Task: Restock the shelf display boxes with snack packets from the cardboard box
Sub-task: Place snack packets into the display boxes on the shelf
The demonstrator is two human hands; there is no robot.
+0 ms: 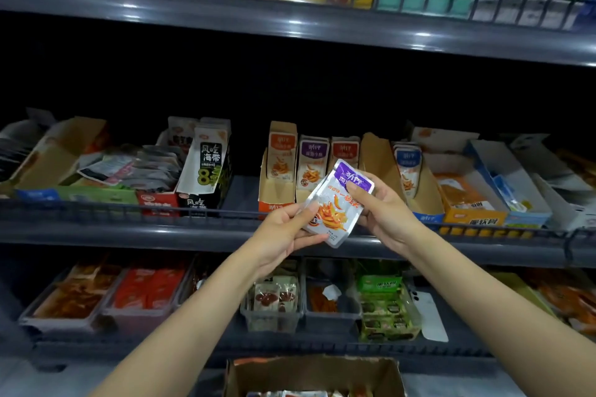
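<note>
Between the two hands, in front of the middle shelf, are the silver foil snack packets (335,206) with a purple top band and an orange food picture. They are tilted with the purple end up and to the right. Doubled edges suggest a thin stack, but the count is not clear.

The left hand (283,229) has its grip clamped on the lower left corner, thumb across the front and fingers curled beneath. The right hand (383,213) has its grip clamped on the upper right corner, thumb pressed on the purple band and fingers behind the foil.

Just behind the grip, on the dark grey metal shelf (129,232), stands an orange-fronted cardboard display box (277,193) with orange-labelled packets upright inside. To its right, directly beyond the held foil, purple-labelled packets (312,164) and red-orange-labelled packets (345,150) stand upright. Right of the grip, a blue-fronted display box (429,217) holds blue-labelled packets (408,164). Left of the grip and apart from it, a tall black-and-white seaweed packet (208,167) stands in a black box (196,203).

Well below the grip, at the frame's bottom edge, the open brown cardboard box (309,371) shows more packets inside. Between that box and the grip, the lower shelf (129,350) carries clear plastic bins (274,316) of assorted snacks.
</note>
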